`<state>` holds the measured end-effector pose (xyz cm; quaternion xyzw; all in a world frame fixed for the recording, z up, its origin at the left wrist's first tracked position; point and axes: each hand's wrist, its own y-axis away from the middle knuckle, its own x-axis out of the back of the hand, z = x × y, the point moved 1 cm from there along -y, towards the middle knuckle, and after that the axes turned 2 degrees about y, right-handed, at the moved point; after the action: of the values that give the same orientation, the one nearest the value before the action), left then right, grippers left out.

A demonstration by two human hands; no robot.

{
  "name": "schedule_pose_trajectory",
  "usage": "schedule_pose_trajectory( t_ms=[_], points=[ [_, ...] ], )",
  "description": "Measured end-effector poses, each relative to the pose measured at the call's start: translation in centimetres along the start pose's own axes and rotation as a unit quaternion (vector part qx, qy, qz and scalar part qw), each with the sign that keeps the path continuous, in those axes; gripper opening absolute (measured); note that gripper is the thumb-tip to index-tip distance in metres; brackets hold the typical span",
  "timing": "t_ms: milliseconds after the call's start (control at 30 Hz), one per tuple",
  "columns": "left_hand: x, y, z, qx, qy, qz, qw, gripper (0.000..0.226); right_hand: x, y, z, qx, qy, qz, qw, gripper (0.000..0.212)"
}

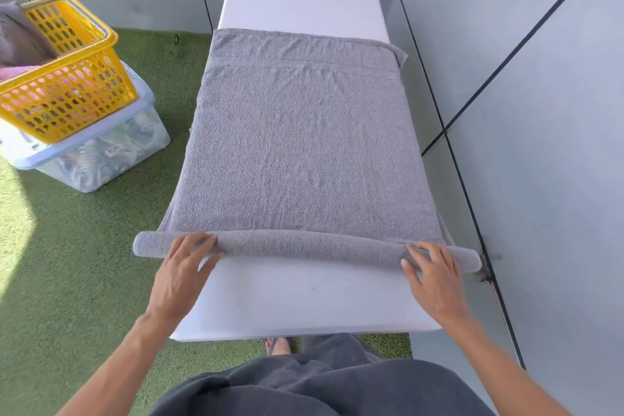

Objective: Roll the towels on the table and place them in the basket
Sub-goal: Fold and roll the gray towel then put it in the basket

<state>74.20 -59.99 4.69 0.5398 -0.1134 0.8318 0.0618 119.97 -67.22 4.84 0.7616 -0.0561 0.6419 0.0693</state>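
Both hands, left (184, 267) and right (435, 275), fingers (202, 241) nearly straight, pressing one grey towel's (297, 142) rolled near edge on the white table (297, 297). One yellow basket (64, 78) far left.

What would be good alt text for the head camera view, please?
A person's left hand and right hand press on the rolled near edge of a grey towel spread over a white table. To the left, a yellow basket holding fabric sits on a clear plastic box on green turf.
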Motion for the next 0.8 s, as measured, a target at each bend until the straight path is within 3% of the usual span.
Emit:
schedule_pose_trajectory(
  t_ms=[100,233,400,467,533,633,700,800],
  points=[
    [-0.4,-0.3,-0.9,-0.016,-0.011,-0.051,0.999,0.049,-0.7,0.0,0.3,0.024,0.016,-0.048,0.998,0.061],
    [0.3,-2.4,-1.0,0.017,-0.008,-0.080,0.997,0.041,-0.1,-1.7,0.9,0.033,0.013,-0.106,0.994,0.046],
    [1.9,-5.6,-2.9,0.090,0.044,-0.288,0.953,0.043,2.2,-5.3,2.4,-0.038,-0.125,-0.298,0.946,0.041],
    [2.0,-6.9,-3.4,0.122,0.074,-0.315,0.938,0.044,2.4,-6.1,2.0,-0.072,-0.195,-0.267,0.941,0.044],
    [2.0,-7.4,-2.9,0.142,0.135,-0.241,0.951,0.036,2.1,-5.9,1.3,-0.059,-0.219,-0.141,0.964,0.036],
    [1.8,-5.7,-1.8,0.090,0.125,-0.043,0.987,0.024,1.3,-4.1,0.4,0.000,-0.075,0.003,0.997,0.025],
    [0.9,-3.6,-1.1,0.017,0.039,0.021,0.999,0.020,0.8,-3.1,0.0,0.008,-0.023,0.001,1.000,0.035],
    [-0.5,-1.2,-0.5,-0.028,-0.039,-0.015,0.999,0.048,-0.3,-2.2,-0.1,0.043,0.018,-0.046,0.998,0.056]
  ],
)
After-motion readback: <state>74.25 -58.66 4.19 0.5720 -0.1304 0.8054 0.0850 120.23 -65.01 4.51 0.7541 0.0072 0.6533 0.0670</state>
